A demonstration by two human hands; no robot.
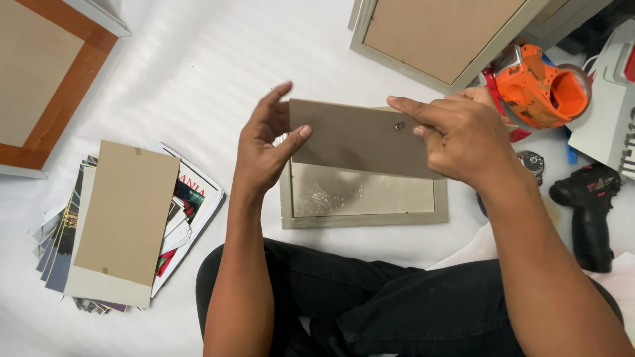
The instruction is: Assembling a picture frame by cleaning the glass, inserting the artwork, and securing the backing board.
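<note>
I have the backing board (357,137) pinched at both short ends, left hand (263,149) and right hand (456,135), above the frame (364,198) on the white sheet (198,73). It looks light, stiff, thin (edge grips suit it; avoid the small hanger (399,125)).

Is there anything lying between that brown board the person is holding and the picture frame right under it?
Nothing visible. Both the left hand and the right hand hold the brown backing board tilted above the grey frame. The frame's opening below shows only its shiny glass; the part hidden under the board cannot be seen.
</note>
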